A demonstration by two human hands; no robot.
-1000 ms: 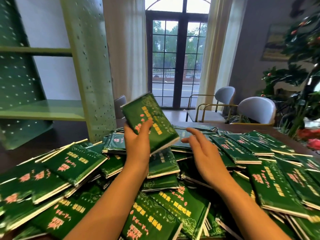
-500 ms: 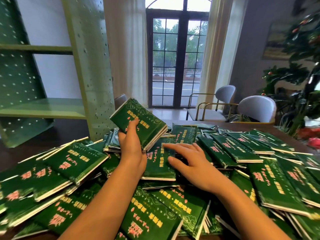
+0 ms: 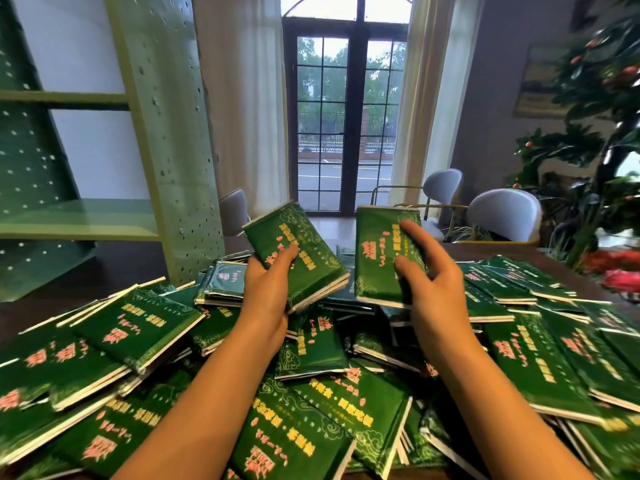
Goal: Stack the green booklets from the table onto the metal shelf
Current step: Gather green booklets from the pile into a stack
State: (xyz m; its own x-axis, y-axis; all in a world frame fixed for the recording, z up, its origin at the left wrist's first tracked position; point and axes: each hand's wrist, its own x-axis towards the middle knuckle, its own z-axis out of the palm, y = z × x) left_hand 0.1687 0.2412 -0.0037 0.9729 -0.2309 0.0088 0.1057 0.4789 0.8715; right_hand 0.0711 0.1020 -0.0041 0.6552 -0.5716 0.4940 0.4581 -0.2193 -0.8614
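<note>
A heap of green booklets with pink and yellow lettering covers the dark table. My left hand grips a thin stack of booklets, lifted above the heap and tilted. My right hand holds another green booklet upright beside it, thumb on its cover. The two held items are a short gap apart. The green metal shelf stands at the far left, its lower board bare.
A perforated green upright of the shelf rises just left of the hands. Grey chairs stand behind the table by the glass doors. A leafy plant with red fruit fills the right side.
My right hand, which lay flat on the pile, has picked up a booklet and raised it. My left hand has kept its stack lifted and shifted slightly right.
</note>
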